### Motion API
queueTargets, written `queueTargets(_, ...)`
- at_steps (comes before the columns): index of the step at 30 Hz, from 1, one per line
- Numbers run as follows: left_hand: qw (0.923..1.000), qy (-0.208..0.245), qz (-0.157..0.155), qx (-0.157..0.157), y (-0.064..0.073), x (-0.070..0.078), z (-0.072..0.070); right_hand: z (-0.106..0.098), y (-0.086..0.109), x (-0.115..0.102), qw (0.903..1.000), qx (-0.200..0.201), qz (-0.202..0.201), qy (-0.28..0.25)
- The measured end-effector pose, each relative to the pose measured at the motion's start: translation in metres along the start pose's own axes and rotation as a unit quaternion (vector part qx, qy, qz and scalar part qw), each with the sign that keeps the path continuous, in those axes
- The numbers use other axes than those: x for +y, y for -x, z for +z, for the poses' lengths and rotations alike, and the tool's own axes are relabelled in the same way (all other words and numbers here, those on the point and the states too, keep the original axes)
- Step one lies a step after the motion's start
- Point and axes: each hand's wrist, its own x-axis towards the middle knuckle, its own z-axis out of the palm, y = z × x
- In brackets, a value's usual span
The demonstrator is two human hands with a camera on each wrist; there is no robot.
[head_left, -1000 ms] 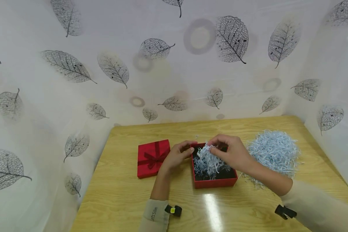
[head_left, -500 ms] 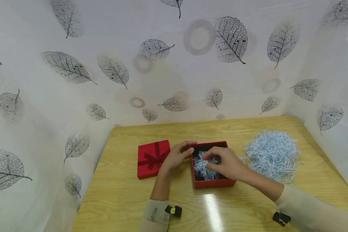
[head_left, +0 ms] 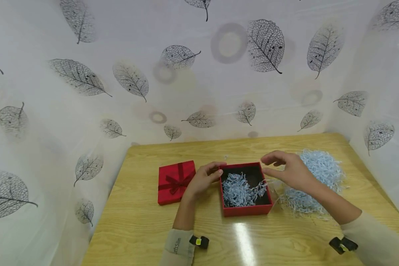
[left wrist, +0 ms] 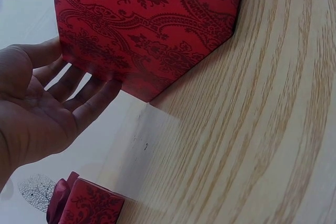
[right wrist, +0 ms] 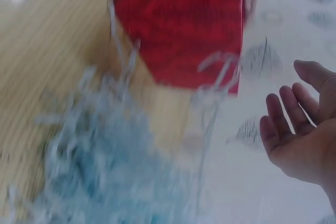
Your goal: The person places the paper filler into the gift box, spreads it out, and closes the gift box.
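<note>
My left hand (head_left: 204,177) holds the back left corner of the red gift box (head_left: 247,210), thumb at the rim. In the left wrist view, its fingers (left wrist: 97,100) reach to the edge of the patterned box wall (left wrist: 142,30). Crinkled pale blue shredded paper (head_left: 237,190) lies inside the box, mostly in its left half, with some strands reaching over the right rim. My right hand (head_left: 290,171) is above the table between the box and a larger heap of shredded paper (head_left: 322,170). Its fingers are loosely bent and apart, nothing between them.
To the left of the box lies its red lid (head_left: 171,181) with a dark red bow. A few paper scraps are scattered on the wooden table (head_left: 139,221) around the heap. Leaf-printed white sheeting (head_left: 219,85) surrounds the table's back and sides.
My right hand has let go of the shredded paper in the box and moved right, out over the box's edge toward the heap. The left hand and box stay in place.
</note>
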Motion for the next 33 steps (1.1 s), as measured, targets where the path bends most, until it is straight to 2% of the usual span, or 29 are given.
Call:
queueTargets(3,1.0000,0.000,-0.001,0.003,0.000,0.000,0.000,-0.021,0.007,0.023,0.9976,0.060,0.004,0.034)
queueTargets(6,1.0000,-0.001,-0.004,0.007,0.001,0.001,0.000,-0.044,0.015,0.051,0.9913,0.107,0.027,0.072)
queueTargets(11,0.9999,-0.004,-0.005,0.008,0.001,0.002,-0.001,-0.080,0.029,0.096,0.9839,0.125,0.098,0.082)
queueTargets(16,1.0000,-0.007,0.001,0.004,0.001,0.002,-0.001,-0.102,0.049,0.130,0.9818,0.125,0.131,0.058)
queueTargets(22,1.0000,0.001,-0.001,0.004,0.003,0.002,0.001,-0.109,0.069,0.160,0.9841,0.070,0.163,0.010)
queueTargets(26,1.0000,0.000,0.001,0.002,0.002,0.002,0.001,-0.106,0.079,0.179,0.9862,0.043,0.160,-0.008)
queueTargets(30,1.0000,0.002,0.006,-0.003,0.001,0.001,0.001,-0.098,0.085,0.197,0.9863,0.054,0.155,0.011)
queueTargets(33,1.0000,-0.001,0.007,-0.002,0.001,0.001,0.001,-0.091,0.083,0.205,0.9839,0.077,0.153,0.052)
